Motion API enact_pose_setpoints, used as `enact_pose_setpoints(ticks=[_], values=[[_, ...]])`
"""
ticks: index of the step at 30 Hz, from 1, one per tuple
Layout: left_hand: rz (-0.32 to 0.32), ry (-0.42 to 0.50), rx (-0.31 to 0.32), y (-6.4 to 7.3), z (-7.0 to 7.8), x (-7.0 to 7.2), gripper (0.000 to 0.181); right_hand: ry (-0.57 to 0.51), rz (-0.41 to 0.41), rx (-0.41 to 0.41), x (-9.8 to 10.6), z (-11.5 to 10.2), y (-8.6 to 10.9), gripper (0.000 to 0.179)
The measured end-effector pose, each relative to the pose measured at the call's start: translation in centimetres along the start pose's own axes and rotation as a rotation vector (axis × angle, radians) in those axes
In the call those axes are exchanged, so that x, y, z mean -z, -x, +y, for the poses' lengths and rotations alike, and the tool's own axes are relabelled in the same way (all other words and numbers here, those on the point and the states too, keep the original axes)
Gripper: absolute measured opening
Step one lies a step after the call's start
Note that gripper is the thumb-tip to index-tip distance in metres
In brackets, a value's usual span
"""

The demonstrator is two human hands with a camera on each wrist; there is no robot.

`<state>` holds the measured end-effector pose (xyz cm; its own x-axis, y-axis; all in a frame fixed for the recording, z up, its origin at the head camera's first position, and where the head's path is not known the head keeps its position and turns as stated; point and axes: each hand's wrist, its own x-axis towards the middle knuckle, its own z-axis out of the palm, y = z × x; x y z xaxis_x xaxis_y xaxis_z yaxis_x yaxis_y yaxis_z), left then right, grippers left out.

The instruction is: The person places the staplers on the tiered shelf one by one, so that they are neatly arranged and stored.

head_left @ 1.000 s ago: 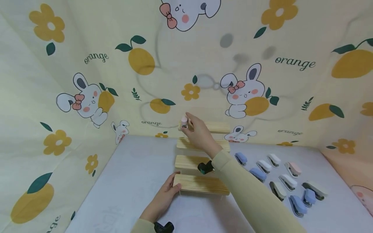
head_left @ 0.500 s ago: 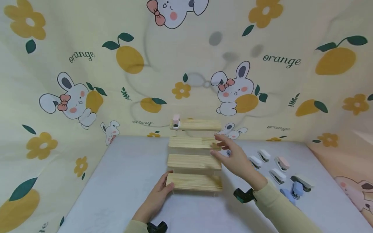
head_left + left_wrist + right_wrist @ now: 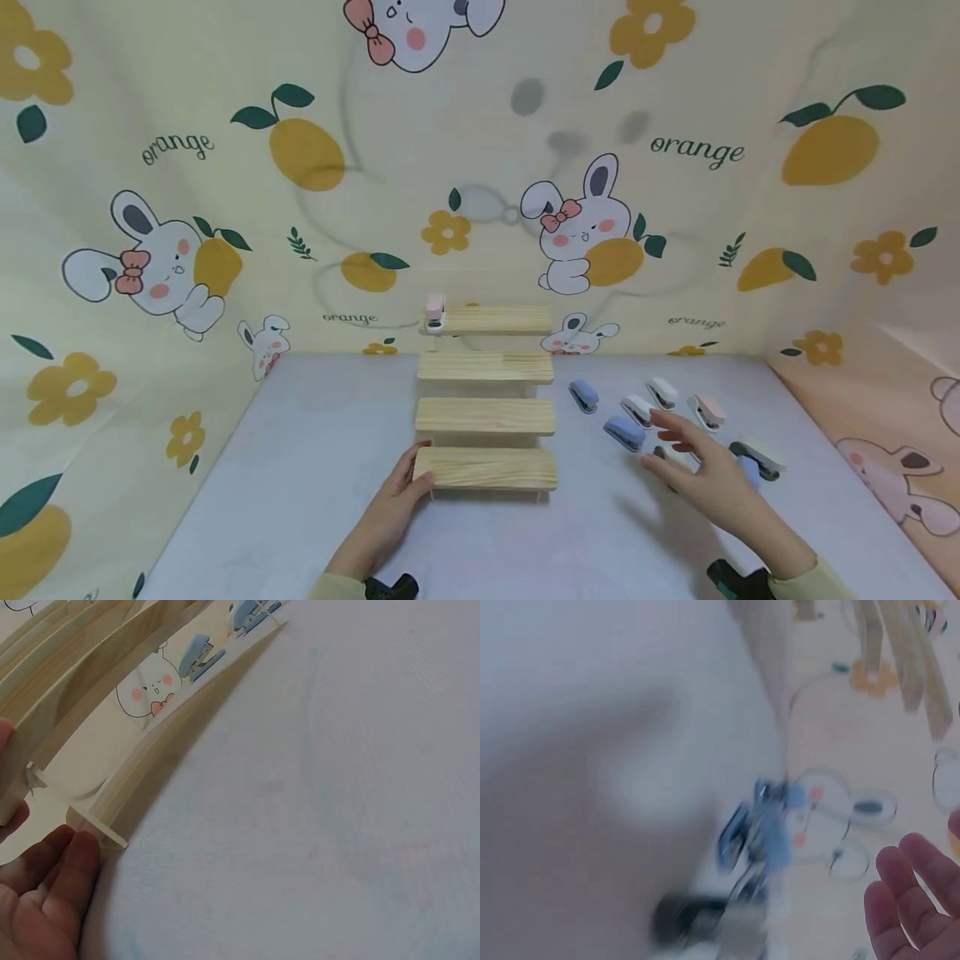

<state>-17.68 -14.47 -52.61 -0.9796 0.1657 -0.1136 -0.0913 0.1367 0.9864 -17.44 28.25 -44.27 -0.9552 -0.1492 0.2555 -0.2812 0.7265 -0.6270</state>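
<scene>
A pale wooden four-tier rack (image 3: 484,417) stands mid-table, and my left hand (image 3: 390,504) grips the left end of its lowest board. In the left wrist view, fingers of this hand (image 3: 49,900) lie beside the rack's thin leg. On the top board's left end stands a pink and white mini stapler (image 3: 435,312). My right hand (image 3: 716,479) hovers with spread fingers over the staplers at the right, holding nothing. It partly hides a cream stapler (image 3: 672,456) and a blue one (image 3: 750,472). Blurred staplers (image 3: 769,840) show in the right wrist view.
Around the right hand lie blue staplers (image 3: 624,433), white staplers (image 3: 662,392), a pink stapler (image 3: 707,412) and a larger cream and dark stapler (image 3: 759,459). A printed cloth backdrop (image 3: 480,125) rises behind the white table (image 3: 300,467).
The right hand has let go of the pink stapler on the top board and moved right and down to the loose staplers. The left hand keeps its grip; the head view has turned right.
</scene>
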Motion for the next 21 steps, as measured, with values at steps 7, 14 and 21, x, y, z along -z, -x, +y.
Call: enact_pose_setpoints(ticks=[7,14,21], values=[[0.006,-0.005,0.013,0.0,0.1,-0.1,0.063,0.064,0.023,-0.054,1.2,2.9,2.1,0.063],[-0.004,0.020,0.002,0.1,0.1,0.1,0.062,0.067,-0.026,-0.075,0.8,4.2,1.8,0.066],[0.003,0.006,0.018,0.1,0.1,-0.1,0.064,0.076,-0.112,-0.165,0.4,5.1,1.0,0.076]])
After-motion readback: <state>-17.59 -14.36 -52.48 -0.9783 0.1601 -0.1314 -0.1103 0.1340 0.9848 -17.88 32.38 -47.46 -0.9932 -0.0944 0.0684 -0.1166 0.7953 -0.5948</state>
